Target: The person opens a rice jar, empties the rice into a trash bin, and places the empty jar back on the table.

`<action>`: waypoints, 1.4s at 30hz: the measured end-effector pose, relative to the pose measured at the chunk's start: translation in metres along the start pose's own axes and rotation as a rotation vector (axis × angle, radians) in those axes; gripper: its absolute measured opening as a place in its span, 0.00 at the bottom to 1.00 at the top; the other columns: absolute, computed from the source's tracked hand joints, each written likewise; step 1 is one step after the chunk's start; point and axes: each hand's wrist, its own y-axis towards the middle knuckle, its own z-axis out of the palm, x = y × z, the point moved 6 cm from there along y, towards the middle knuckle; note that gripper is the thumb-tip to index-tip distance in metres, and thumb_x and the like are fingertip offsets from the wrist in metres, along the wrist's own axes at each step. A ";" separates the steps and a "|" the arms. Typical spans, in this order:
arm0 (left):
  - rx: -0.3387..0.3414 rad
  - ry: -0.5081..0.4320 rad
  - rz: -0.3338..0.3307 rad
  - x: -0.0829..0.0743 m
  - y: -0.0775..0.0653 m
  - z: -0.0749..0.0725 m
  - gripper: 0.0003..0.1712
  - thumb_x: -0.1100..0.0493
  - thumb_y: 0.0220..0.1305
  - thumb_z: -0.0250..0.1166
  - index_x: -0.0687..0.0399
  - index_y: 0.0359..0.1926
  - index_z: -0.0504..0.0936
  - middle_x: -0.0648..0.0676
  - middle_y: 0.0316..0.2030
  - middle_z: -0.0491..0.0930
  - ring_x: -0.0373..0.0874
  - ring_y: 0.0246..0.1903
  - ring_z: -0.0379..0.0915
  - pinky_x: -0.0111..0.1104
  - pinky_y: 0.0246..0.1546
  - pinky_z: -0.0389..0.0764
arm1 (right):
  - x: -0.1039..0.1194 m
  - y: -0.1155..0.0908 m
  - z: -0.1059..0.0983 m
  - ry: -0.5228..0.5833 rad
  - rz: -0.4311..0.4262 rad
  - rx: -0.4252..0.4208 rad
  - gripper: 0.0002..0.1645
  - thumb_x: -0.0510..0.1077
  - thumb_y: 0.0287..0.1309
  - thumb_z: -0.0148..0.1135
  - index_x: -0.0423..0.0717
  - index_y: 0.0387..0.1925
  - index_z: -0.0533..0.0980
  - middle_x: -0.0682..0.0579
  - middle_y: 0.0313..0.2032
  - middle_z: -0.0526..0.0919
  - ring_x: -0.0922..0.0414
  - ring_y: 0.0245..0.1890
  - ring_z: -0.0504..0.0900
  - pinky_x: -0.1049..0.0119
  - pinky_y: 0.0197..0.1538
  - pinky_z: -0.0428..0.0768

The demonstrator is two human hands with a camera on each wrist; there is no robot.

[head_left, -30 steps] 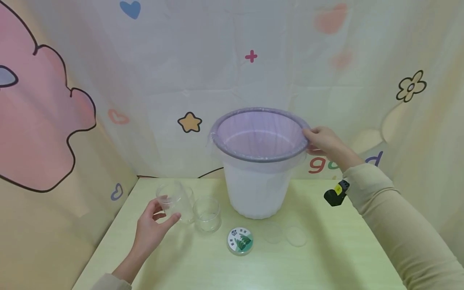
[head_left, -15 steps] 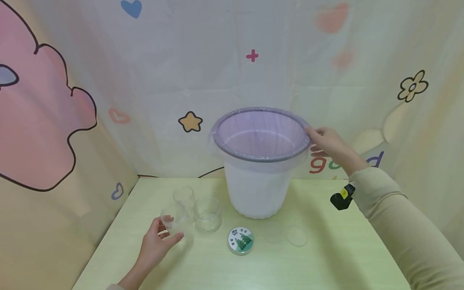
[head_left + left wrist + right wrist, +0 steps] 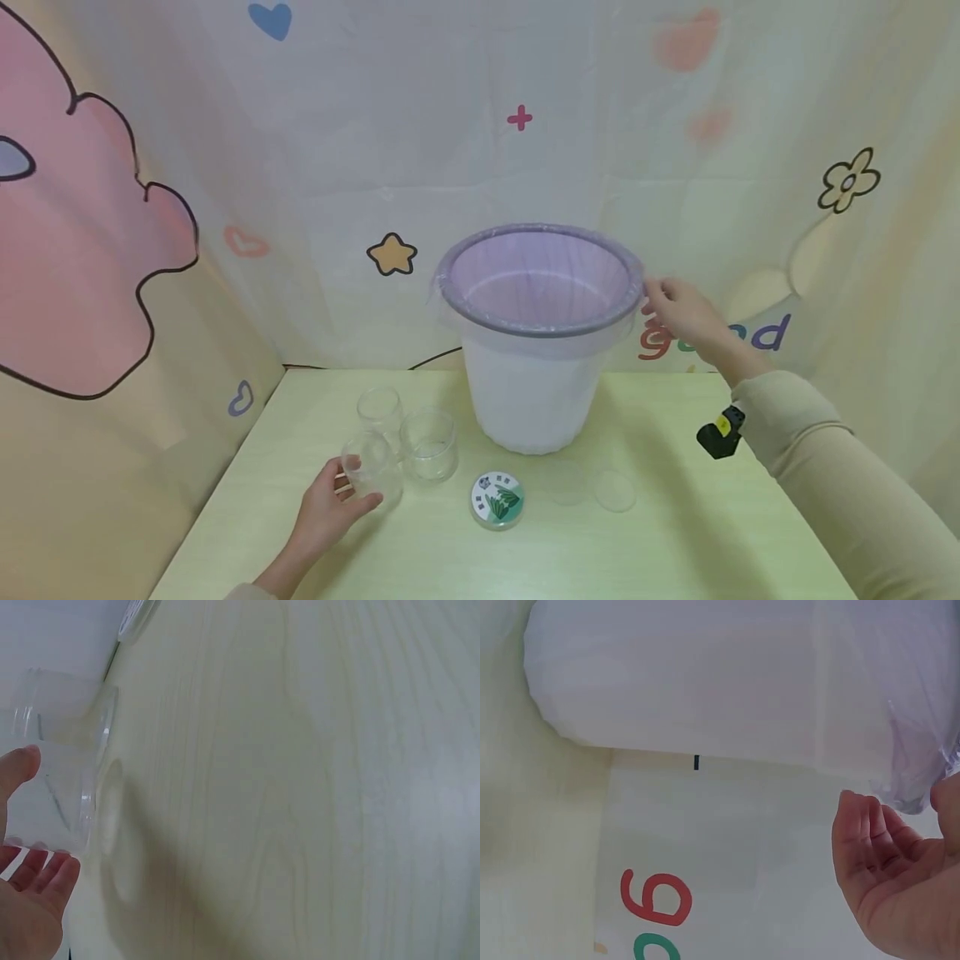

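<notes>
My left hand (image 3: 330, 504) grips a clear plastic jar (image 3: 372, 475), thumb on one side and fingers on the other. In the left wrist view the jar (image 3: 52, 795) is low over the table, its shadow beside it. Two more clear jars stand close by: a tall one (image 3: 380, 408) behind it and a wider one (image 3: 429, 450) to its right. At the right rim of the white bin (image 3: 532, 392), my right hand (image 3: 686, 317) has its thumb by the edge of the clear bag; the right wrist view shows its other fingers (image 3: 870, 832) loosely bent, holding nothing.
A round lid with a green leaf label (image 3: 497, 500) lies before the bin, and two clear discs (image 3: 615, 490) lie to its right. The purple rim (image 3: 540, 329) is lined with the clear bag. A printed curtain (image 3: 337, 125) hangs behind the pale table (image 3: 570, 558).
My left hand has lowered the jar toward the table, forward of the tall one. The right hand has eased off the bin's rim, slightly right and down.
</notes>
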 end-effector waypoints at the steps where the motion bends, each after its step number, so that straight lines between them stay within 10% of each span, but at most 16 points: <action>1: 0.000 0.005 0.001 0.000 0.000 0.001 0.37 0.56 0.45 0.73 0.61 0.55 0.67 0.63 0.55 0.71 0.57 0.53 0.70 0.43 0.52 0.74 | -0.001 0.000 0.001 -0.013 -0.008 -0.002 0.42 0.65 0.66 0.30 0.32 0.61 0.57 0.33 0.51 0.69 0.40 0.48 0.74 0.64 0.40 0.81; 22: 0.018 0.083 -0.029 0.005 -0.003 0.015 0.36 0.55 0.42 0.75 0.57 0.53 0.71 0.62 0.45 0.77 0.49 0.38 0.75 0.39 0.35 0.78 | -0.030 -0.019 0.028 -0.201 -0.144 0.018 0.29 0.56 0.68 0.40 0.36 0.56 0.64 0.37 0.52 0.73 0.43 0.49 0.77 0.47 0.50 0.73; 42: 0.055 0.095 0.079 -0.012 -0.009 -0.006 0.39 0.58 0.45 0.73 0.56 0.58 0.66 0.58 0.58 0.69 0.55 0.56 0.67 0.46 0.54 0.70 | -0.049 -0.027 0.049 -0.348 -0.327 -0.054 0.18 0.43 0.64 0.51 0.32 0.48 0.71 0.37 0.46 0.77 0.42 0.45 0.76 0.46 0.50 0.73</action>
